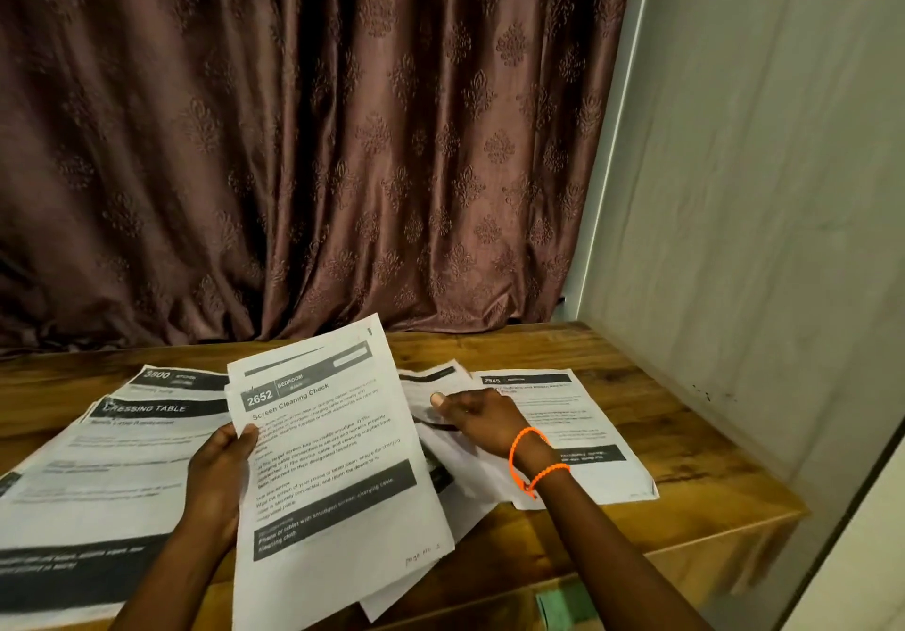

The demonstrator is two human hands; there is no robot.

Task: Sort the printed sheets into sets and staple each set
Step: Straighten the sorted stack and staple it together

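Note:
My left hand [220,473] grips the left edge of a printed sheet headed "2652 Screen Cleaning Check" [333,473], held tilted above the wooden table [563,537]. More loose sheets show under its lower edge. My right hand [477,417], with orange bead bracelets at the wrist, pinches a sheet [431,388] from the loose pile in the middle. A sheet numbered 2945 [578,424] lies flat to the right. At the left lie a "Dressing Table" sheet [112,473] and a 3800 sheet [176,380]. No stapler is in view.
A brown patterned curtain [313,140] hangs behind the table. A pale wall [759,189] closes off the right side. A green object [568,606] peeks out below the table's front edge.

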